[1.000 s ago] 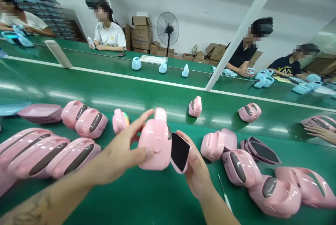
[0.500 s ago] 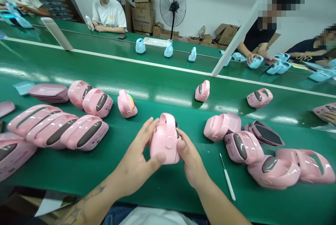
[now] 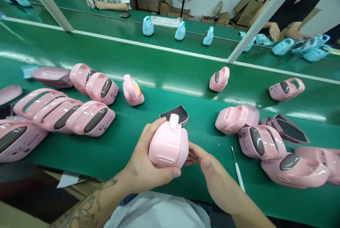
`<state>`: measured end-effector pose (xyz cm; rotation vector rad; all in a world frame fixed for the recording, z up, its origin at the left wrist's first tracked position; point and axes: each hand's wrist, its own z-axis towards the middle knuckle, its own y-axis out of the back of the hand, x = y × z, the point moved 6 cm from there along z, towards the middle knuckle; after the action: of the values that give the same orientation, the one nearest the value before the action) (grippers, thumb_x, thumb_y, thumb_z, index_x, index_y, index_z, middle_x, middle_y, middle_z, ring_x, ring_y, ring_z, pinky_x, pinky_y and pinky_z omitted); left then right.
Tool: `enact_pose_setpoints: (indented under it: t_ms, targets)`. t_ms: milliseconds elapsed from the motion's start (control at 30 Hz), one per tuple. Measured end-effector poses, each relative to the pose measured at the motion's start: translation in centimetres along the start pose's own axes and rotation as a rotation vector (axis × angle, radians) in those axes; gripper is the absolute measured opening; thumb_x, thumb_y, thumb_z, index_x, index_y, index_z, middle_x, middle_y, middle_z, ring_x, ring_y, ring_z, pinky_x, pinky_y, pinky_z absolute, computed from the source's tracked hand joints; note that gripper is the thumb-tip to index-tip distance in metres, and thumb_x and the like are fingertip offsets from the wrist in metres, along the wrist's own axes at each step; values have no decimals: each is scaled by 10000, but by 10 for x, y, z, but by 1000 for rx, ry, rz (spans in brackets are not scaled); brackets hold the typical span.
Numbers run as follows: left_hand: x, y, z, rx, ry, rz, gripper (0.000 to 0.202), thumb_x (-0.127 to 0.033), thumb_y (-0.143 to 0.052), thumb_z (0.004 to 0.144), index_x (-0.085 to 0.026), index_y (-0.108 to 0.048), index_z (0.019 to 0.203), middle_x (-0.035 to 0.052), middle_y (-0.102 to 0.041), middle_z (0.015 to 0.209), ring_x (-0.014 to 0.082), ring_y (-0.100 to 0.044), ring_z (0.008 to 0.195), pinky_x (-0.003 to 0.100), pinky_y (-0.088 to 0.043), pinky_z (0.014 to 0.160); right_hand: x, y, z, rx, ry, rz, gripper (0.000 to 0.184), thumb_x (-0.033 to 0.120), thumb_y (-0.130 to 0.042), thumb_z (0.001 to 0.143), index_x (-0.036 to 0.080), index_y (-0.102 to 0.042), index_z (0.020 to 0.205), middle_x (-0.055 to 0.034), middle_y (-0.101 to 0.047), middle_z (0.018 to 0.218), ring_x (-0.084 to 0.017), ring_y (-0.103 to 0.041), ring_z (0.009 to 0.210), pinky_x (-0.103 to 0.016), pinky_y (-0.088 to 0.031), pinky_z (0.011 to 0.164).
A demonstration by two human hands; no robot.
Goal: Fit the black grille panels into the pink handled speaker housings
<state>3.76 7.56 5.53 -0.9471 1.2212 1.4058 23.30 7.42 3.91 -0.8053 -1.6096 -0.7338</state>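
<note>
Housing (image 3: pixel 168 147), pink, sits in the left hand (image 3: pixel 141 162).

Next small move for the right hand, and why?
Probably settle the right hand against the pink housing: the left hand grips its other side, while the right thumb stands clear and firm contact on that side can't be made out.

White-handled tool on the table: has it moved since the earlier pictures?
No; judged against the slanted white post at right, the white-handled tool shows no clear shift.
</note>
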Motion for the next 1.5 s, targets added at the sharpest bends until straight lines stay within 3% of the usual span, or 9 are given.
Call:
enact_pose_setpoints:
  t_ms: [100, 200, 300, 633, 800, 1133, 1233, 1400, 1500]
  targets:
    - [12, -13, -13, 112, 342, -452, 984, -597, -884, 769, -281, -441, 1588, 156, -646, 1427, 361, -682, 1194, 460, -598, 955, 21, 12, -16, -172, 290, -490, 805, 748, -501, 1009, 333, -338, 1679, -147, -556, 1622, -387, -573, 1453, -601, -505, 1164]
    - [15, -26, -21, 189, 456, -666, 882, -577, -873, 798, -242, -506, 1527, 156, -679, 1370, 349, -672, 1201, 444, -580, 971, 36, -1, -22, -134, 518, -856, 1202, 803, -708, 848, 248, -124, 1740, -206, -352, 1743, -444, -376, 1588, -654, -425, 1233]
    - [20, -34, -25, 233, 512, -745, 784, -529, -876, 820, -239, -553, 1472, 143, -690, 1346, 326, -668, 1197, 412, -572, 950, 37, -13, -16, -63, 525, -1003, 1304, 721, -805, 819, 131, -82, 1729, -275, -386, 1697, -442, -369, 1582, -662, -428, 1229]
    - [27, -37, -30, 234, 588, -791, 773, -454, -944, 745, -199, -591, 1383, 153, -696, 1319, 309, -683, 1132, 381, -572, 883, 35, -20, -14, -54, 484, -991, 991, 432, -797, 892, 148, -247, 1666, -272, -465, 1574, -401, -485, 1469, -614, -511, 1146]
    - [35, -33, -35, 184, 648, -758, 933, -444, -986, 679, -239, -496, 1446, 165, -621, 1454, 327, -667, 1178, 433, -567, 946, 37, -20, -17, -44, 465, -1026, 935, 433, -760, 918, 133, -267, 1654, -278, -446, 1584, -409, -466, 1490, -610, -518, 1140]
    - [37, -40, -43, 229, 665, -784, 900, -474, -941, 746, -248, -438, 1458, 195, -588, 1490, 426, -614, 1330, 563, -535, 1035, 45, -26, -19, -52, 432, -1066, 844, 370, -747, 912, 130, -342, 1612, -263, -539, 1538, -399, -537, 1425, -589, -555, 1083]
    - [36, -43, -46, 233, 671, -786, 884, -486, -931, 752, -245, -443, 1449, 192, -598, 1470, 424, -620, 1317, 554, -541, 1021, 45, -26, -20, -42, 426, -1051, 844, 361, -758, 895, 129, -355, 1599, -261, -547, 1522, -399, -548, 1410, -607, -551, 1091]
    - [35, -45, -48, 239, 659, -799, 850, -488, -918, 767, -247, -467, 1445, 181, -599, 1473, 383, -648, 1256, 497, -564, 968, 39, -27, -23, 25, 409, -994, 909, 324, -749, 903, 145, -263, 1650, -248, -522, 1536, -408, -489, 1486, -738, -353, 1255]
    - [35, -46, -48, 233, 653, -796, 841, -485, -924, 757, -245, -490, 1436, 171, -626, 1432, 358, -671, 1195, 459, -575, 922, 37, -25, -24, 14, 395, -939, 907, 294, -744, 920, 178, -245, 1668, -232, -483, 1575, -379, -503, 1479, -635, -479, 1212]
